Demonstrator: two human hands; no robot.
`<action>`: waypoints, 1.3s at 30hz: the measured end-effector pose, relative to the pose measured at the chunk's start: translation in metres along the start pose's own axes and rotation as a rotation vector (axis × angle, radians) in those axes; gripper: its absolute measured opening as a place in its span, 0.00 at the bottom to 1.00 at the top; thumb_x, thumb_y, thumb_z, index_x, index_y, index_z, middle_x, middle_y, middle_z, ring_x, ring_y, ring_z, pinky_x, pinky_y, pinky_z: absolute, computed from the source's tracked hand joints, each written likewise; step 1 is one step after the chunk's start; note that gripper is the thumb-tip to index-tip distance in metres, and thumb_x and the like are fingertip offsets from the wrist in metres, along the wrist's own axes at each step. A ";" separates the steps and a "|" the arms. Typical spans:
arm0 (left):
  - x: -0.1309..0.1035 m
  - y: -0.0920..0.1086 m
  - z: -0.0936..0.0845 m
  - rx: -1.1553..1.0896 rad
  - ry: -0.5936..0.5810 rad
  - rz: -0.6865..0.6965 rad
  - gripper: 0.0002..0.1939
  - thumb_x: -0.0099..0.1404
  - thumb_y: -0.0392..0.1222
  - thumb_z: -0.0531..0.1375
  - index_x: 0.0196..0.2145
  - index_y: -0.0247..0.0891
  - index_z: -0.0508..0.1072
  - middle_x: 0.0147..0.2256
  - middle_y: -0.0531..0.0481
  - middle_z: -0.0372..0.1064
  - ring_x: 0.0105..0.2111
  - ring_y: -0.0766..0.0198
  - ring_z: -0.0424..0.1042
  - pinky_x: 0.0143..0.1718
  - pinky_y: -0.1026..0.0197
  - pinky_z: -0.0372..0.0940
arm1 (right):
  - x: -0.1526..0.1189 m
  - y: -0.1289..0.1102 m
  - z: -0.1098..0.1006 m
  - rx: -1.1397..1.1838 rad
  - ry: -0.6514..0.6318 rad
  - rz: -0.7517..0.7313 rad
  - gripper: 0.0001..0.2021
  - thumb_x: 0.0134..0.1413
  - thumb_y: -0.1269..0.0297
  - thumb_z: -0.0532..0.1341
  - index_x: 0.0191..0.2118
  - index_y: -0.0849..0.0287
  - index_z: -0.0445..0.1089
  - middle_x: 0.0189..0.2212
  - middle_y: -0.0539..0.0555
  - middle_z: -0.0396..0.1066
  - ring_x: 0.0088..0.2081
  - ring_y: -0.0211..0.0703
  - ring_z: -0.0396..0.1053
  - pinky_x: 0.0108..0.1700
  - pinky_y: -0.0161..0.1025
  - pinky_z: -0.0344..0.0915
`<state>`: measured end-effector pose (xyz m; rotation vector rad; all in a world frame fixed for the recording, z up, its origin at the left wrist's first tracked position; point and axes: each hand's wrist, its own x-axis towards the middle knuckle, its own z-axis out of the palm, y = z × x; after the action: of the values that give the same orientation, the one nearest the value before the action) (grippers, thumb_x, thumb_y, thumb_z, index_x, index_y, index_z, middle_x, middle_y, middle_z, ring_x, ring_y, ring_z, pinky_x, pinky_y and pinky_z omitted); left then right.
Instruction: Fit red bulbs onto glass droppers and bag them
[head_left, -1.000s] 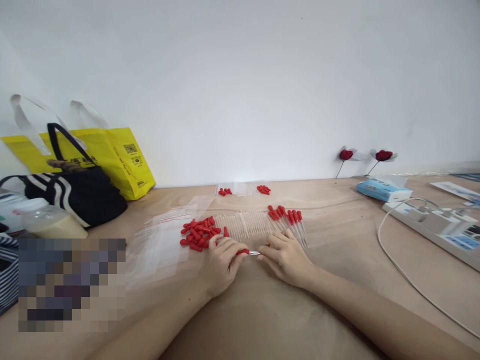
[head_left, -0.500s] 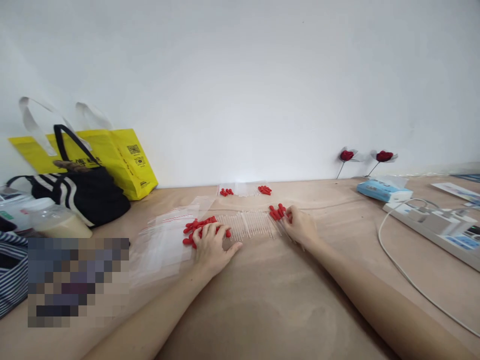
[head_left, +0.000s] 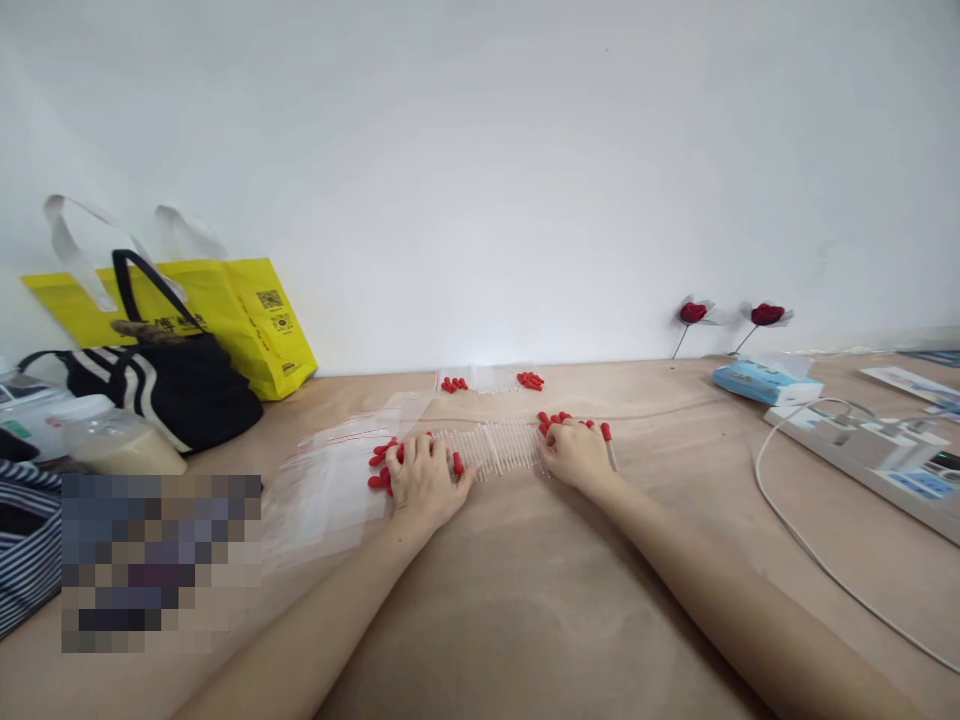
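As I look down through the head camera, the slender clear rods (head_left: 495, 450) lie side by side on the worktop (head_left: 487, 600), between the left hand (head_left: 426, 490) and the right hand (head_left: 581, 457). Each rod's long axis runs roughly from the near side towards the far edge, so from either grip the row lies sideways and inward. I judge the right grip nearer to it: its fingertips are just beside the row's right end.

That right grip is curled over the capped rods, whose red tops (head_left: 606, 431) show past the knuckles and point towards the far edge. I cannot tell how far its fingers are closed, or whether they have hold of a rod.

My left grip is spread, thumb well away from the fingers, with nothing that I can see pinched between them. Its fingertips rest among the loose red bulbs (head_left: 380, 482), and one single red bulb (head_left: 458, 463) sits between fingers and thumb, by the row's left end. For that bulb the left hand is clearly the nearer.

Left of the pile, clear zip bags (head_left: 326, 500) overlap flat. Close to the far edge, another clear bag (head_left: 491, 377) lies between two small red clusters.
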<state>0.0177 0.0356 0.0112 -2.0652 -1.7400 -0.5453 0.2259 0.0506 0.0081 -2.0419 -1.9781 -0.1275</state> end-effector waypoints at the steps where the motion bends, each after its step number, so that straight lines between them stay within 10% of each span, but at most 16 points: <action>1: 0.000 0.000 0.000 0.013 0.003 0.010 0.19 0.55 0.56 0.53 0.29 0.36 0.69 0.37 0.41 0.65 0.41 0.50 0.59 0.46 0.46 0.45 | 0.001 -0.003 0.000 -0.011 -0.011 0.004 0.13 0.51 0.61 0.51 0.31 0.60 0.70 0.35 0.59 0.70 0.38 0.48 0.65 0.42 0.43 0.50; 15: -0.008 0.000 -0.004 -0.069 0.184 0.219 0.12 0.59 0.44 0.53 0.24 0.35 0.70 0.32 0.43 0.66 0.37 0.52 0.61 0.44 0.46 0.49 | 0.005 -0.011 0.003 -0.101 -0.093 0.080 0.13 0.49 0.75 0.49 0.36 0.67 0.70 0.38 0.66 0.69 0.39 0.50 0.66 0.42 0.45 0.50; 23: -0.030 0.010 -0.011 -0.434 -0.027 0.478 0.06 0.57 0.40 0.54 0.26 0.37 0.67 0.30 0.49 0.67 0.33 0.60 0.63 0.40 0.54 0.54 | 0.002 -0.012 0.001 -0.073 -0.032 0.071 0.14 0.52 0.76 0.46 0.39 0.73 0.66 0.37 0.69 0.67 0.40 0.54 0.65 0.40 0.47 0.51; 39: -0.031 0.018 -0.008 -0.516 -0.040 0.383 0.06 0.63 0.38 0.52 0.32 0.40 0.69 0.30 0.54 0.72 0.33 0.63 0.66 0.40 0.54 0.48 | -0.068 0.019 0.010 0.351 0.137 -0.647 0.22 0.47 0.81 0.47 0.48 0.60 0.62 0.36 0.57 0.66 0.40 0.43 0.61 0.46 0.44 0.55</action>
<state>0.0299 0.0031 0.0009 -2.6894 -1.2534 -0.9029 0.2396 -0.0122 -0.0227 -1.1071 -2.2984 -0.0470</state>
